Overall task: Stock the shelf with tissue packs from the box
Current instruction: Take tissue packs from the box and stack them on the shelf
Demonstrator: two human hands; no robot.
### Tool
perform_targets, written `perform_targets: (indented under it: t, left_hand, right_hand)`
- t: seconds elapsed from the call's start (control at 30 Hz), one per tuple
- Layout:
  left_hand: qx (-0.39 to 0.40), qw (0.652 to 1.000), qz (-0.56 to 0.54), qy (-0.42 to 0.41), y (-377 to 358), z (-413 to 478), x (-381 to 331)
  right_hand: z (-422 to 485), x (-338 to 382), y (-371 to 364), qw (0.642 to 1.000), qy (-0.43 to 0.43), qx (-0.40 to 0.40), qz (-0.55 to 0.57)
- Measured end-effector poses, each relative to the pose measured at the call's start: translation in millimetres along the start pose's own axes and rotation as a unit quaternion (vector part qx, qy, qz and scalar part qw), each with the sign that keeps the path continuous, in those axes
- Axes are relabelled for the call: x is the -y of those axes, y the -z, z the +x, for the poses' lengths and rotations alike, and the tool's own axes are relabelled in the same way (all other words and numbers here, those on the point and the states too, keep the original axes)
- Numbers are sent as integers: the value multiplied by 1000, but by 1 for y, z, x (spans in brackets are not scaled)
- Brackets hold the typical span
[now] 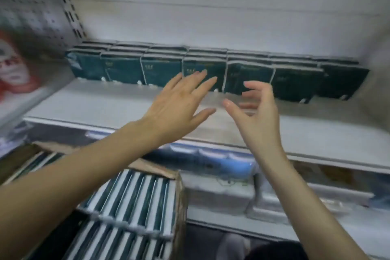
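**Both hands empty over the shelf, first row standing at the back**

The white metal shelf carries dark green rectangular tissue packs standing upright along its back edge. They face outward, several deep, from the left corner almost to the right. Stood that way they show their labels and leave the front strip bare for further rows.

At the lower left, the open brown cardboard box sits just in front of the shelf's front edge, within easy reach. It holds more green-and-white tissue packs set on edge in tight rows, so the supply looks far from spent. On the shelf below lie pale, blue-topped wrapped bundles.

The left hand reaches over the middle of the shelf, its grip apart, fingers straight and spread toward the face of a middle pack. Blur hides whether the fingertips touch it. That flat pose would suit pressing the row back and square.

The right hand hovers beside it above the front strip. Its grip is apart too, fingers loosely curved and thumb wide, holding nothing. By this, one placing looks finished and the next fetch from the box is not yet begun.
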State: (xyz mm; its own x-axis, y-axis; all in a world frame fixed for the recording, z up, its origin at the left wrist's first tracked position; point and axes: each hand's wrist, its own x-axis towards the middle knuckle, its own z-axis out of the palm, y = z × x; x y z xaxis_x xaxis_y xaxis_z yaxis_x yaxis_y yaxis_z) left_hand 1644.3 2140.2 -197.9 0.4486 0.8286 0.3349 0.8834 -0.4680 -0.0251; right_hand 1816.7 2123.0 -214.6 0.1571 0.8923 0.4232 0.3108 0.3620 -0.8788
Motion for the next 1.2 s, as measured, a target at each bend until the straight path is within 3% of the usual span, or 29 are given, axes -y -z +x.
perform_targets:
  t: [0.13,0.33,0.43,0.53,0.67,0.77,0.87,1.1,1.2]
  left_hand:
    - [15,992,-60,107,-5,-112,12]
    - [87,959,-106,248,-40,-275,-1]
    - [106,939,-116,307,-47,-328,-16]
    - [138,917,-132,351,-50,-361,-29]
    - [173,916,-112,345,-59,-382,-40]
    - [164,910,-129,358,-63,-382,-40]
    - [156,912,-126,357,-66,-384,-39]
    - [149,910,-128,366,-71,-384,-38]
    - [151,909,-129,367,-72,-384,-38]
  right_hand:
    - [-72,5,-61,980,-39,196,20]
    - [-141,-3,-88,900,19,432,-56]
    - [-157,-7,-97,820,22,561,-113]
    - [-171,-11,-102,732,45,638,-235]
    - [-188,-16,-109,611,165,663,-400]
    - [-193,-21,-117,556,172,677,-451]
    - [-191,-25,-122,544,126,696,-451]
    - [-186,-27,-128,591,54,702,-393]
    - [-187,-29,-130,588,39,720,-368]
